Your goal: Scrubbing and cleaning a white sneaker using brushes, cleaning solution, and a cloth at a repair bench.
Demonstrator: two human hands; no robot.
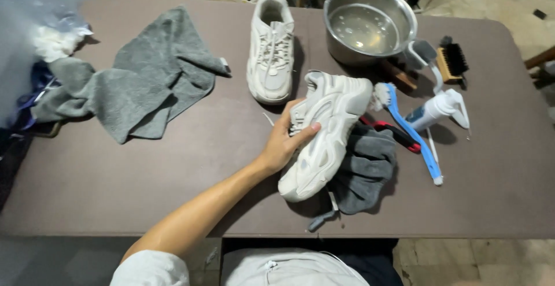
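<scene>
Far left of the tipped shoe, a grey towel (pixel 139 83) lies crumpled on the table (pixel 87 176). My left hand (pixel 286 141) closes around the tipped shoe (pixel 324 133), thumb across its side. That shoe lies on its side, sole turned right, its long axis running from the heel far from me to the toe near me. Just beyond it stands a second shoe (pixel 270 49). Under its right edge lies a dark cloth (pixel 367 167); further right are a blue brush (pixel 413 133) and a steel bowl (pixel 370 23). My right hand is out of view.
</scene>
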